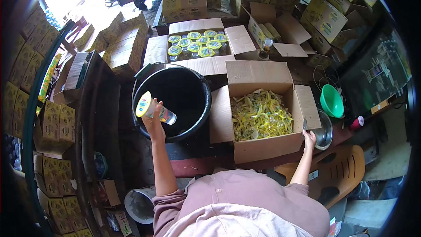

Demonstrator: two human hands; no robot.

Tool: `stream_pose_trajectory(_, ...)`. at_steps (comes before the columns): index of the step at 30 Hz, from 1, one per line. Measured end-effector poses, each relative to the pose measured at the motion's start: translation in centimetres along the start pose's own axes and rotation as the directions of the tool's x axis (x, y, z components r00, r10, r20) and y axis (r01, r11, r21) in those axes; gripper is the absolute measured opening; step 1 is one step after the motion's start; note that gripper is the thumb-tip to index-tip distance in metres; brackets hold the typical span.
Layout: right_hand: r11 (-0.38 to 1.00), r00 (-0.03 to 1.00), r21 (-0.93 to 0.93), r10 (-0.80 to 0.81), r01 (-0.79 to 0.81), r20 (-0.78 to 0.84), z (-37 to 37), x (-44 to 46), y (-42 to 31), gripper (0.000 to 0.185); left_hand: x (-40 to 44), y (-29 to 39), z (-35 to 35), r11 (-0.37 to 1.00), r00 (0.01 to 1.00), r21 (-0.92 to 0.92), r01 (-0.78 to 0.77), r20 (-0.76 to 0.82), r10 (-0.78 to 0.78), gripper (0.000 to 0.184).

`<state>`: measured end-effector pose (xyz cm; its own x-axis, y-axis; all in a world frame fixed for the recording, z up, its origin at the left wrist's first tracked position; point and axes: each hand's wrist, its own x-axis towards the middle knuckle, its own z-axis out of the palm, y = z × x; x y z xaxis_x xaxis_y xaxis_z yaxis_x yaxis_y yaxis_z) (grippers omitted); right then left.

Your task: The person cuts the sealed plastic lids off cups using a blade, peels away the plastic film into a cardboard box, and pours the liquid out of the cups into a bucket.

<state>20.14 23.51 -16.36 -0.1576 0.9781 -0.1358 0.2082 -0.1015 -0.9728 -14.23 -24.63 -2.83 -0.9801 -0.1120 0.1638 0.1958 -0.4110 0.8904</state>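
Note:
My left hand (154, 124) is wrapped round a sealed plastic drink cup (167, 116) with a yellow printed lid. It holds the cup tilted over the left side of a large black bucket (207, 101), whose inside is dark. In my right hand (309, 139) is a small flat blade (305, 124), upright beside the right flap of an open cardboard box; its exact kind is hard to make out. That cardboard box (263, 152) is filled with crumpled yellow and clear plastic strips (262, 115). A metal bowl (325, 132) sits just right of my right hand.
Behind the bucket, an open carton (199, 65) holds rows of yellow-lidded cups (202, 40). A green bowl (332, 101) stands at the right, above an orange plastic chair (346, 175). Stacked cartons (123, 48) line the left and back. A grey pail (139, 204) stands low at left.

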Motion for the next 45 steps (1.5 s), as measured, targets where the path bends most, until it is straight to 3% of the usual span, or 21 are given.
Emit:
stream_pose_trajectory(3, 0.997, 1.0, 0.076, -0.028, 0.027, 0.004, -0.1, 0.1, -0.1, 0.066, -0.5, 0.4, 0.7, 0.998, 1.0, 0.055, 0.021, -0.006, -0.02, 0.042)
stream_pose_trajectory(5, 0.998, 0.998, -0.023, -0.064, 0.064, -0.022, -0.3, 0.3, -0.1, 0.062, -0.5, 0.0, 0.4, 0.993, 0.999, 0.108, 0.039, 0.01, -0.04, 0.04)
stream_pose_trajectory(8, 0.991, 0.991, -0.026, -0.13, 0.129, -0.03, -1.1, 1.3, 0.8, 0.061, -0.6, 0.3, 0.4, 0.982, 0.994, 0.157, 0.106, -0.015, -0.105, 0.038)
stream_pose_trajectory(15, 0.962, 0.99, -0.251, -0.129, 0.112, -0.053, -0.3, -0.2, -1.7, 0.052, -0.3, -0.7, -0.2, 0.966, 0.994, 0.259, -0.01, 0.108, -0.019, 0.048)
stream_pose_trajectory(18, 0.932, 0.995, -0.363, -0.052, 0.017, -0.086, -0.3, 0.2, -1.6, 0.049, -0.6, -0.2, 0.3, 0.968, 0.993, 0.25, -0.029, 0.122, -0.002, 0.049)
stream_pose_trajectory(21, 0.968, 0.999, -0.25, -0.02, 0.01, -0.035, -1.0, 1.6, -0.1, 0.052, -0.7, 0.1, 0.2, 0.964, 0.993, 0.266, -0.034, 0.118, 0.002, 0.048)
stream_pose_trajectory(24, 0.993, 0.993, 0.029, 0.112, -0.113, 0.033, -1.3, 0.8, -0.7, 0.057, -0.6, 0.1, 0.4, 0.96, 0.99, 0.273, -0.067, 0.14, 0.029, 0.05)
stream_pose_trajectory(25, 0.975, 0.972, 0.03, 0.217, -0.221, 0.092, -1.4, -0.2, -2.2, 0.061, -0.6, 0.1, 0.5, 0.964, 0.987, 0.257, -0.072, 0.157, 0.032, 0.051)
stream_pose_trajectory(28, 0.94, 0.972, 0.264, 0.181, -0.215, 0.148, -0.9, -1.0, -3.6, 0.056, -0.8, 0.8, 0.9, 0.929, 0.975, 0.33, -0.171, 0.194, 0.11, 0.054)
stream_pose_trajectory(29, 0.88, 0.953, 0.42, 0.104, -0.222, 0.286, -0.1, -1.0, -4.3, 0.048, -0.7, 0.9, 1.1, 0.903, 0.968, 0.372, -0.213, 0.208, 0.143, 0.055)
stream_pose_trajectory(32, 0.753, 0.855, 0.565, -0.004, -0.339, 0.519, 6.7, -5.2, -9.7, 0.043, -0.5, 0.4, 1.1, 0.91, 0.965, 0.356, -0.213, 0.222, 0.139, 0.055)
stream_pose_trajectory(33, 0.783, 0.822, 0.536, -0.057, -0.314, 0.566, 10.0, -7.1, -11.0, 0.044, -0.6, 0.5, 1.2, 0.902, 0.965, 0.374, -0.214, 0.222, 0.138, 0.055)
stream_pose_trajectory(34, 0.801, 0.694, 0.511, -0.176, -0.311, 0.699, 12.6, -8.7, -11.7, 0.045, -0.8, 1.0, 1.6, 0.882, 0.964, 0.417, -0.219, 0.23, 0.131, 0.056)
stream_pose_trajectory(35, 0.76, 0.584, 0.467, -0.143, -0.453, 0.799, 15.2, -11.1, -13.1, 0.048, -0.8, 0.7, 1.4, 0.878, 0.96, 0.419, -0.23, 0.248, 0.133, 0.056)
stream_pose_trajectory(38, 0.808, 0.39, 0.311, -0.11, -0.501, 0.914, 20.9, -17.6, -16.9, 0.051, -0.7, 0.1, 1.0, 0.873, 0.948, 0.407, -0.268, 0.272, 0.164, 0.058)
stream_pose_trajectory(42, 0.931, 0.344, 0.23, -0.125, -0.283, 0.931, 25.5, -21.4, -17.9, 0.042, -0.7, 0.2, 0.8, 0.847, 0.951, 0.453, -0.279, 0.25, 0.18, 0.062)
stream_pose_trajectory(45, 0.963, 0.315, 0.271, -0.256, -0.003, 0.914, 26.8, -24.3, -19.7, 0.034, -0.6, 0.6, 1.0, 0.842, 0.952, 0.465, -0.272, 0.26, 0.164, 0.065)
